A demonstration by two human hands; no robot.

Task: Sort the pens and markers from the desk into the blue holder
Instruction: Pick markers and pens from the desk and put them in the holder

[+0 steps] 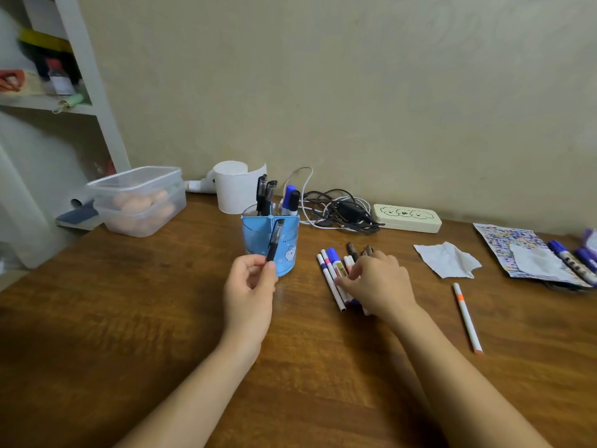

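Note:
The blue holder (289, 250) stands at the middle of the wooden desk (129, 318), with black pens and two markers upright in its rear sections. My left hand (250, 291) pinches a black pen (275, 240), tilted up in front of the holder. Right of the holder lies a pile of pens and markers (332, 273). My right hand (378, 284) rests on that pile, fingertips touching the white pens; whether it grips one I cannot tell. A white pen with an orange band (467, 318) lies alone farther right. More blue markers (571, 261) lie at the far right.
A clear lidded box (142, 202) sits at back left. A white paper roll (234, 185), tangled cables (339, 210) and a cream case (407, 218) line the wall. A crumpled tissue (447, 260) and a patterned sheet (517, 250) lie right.

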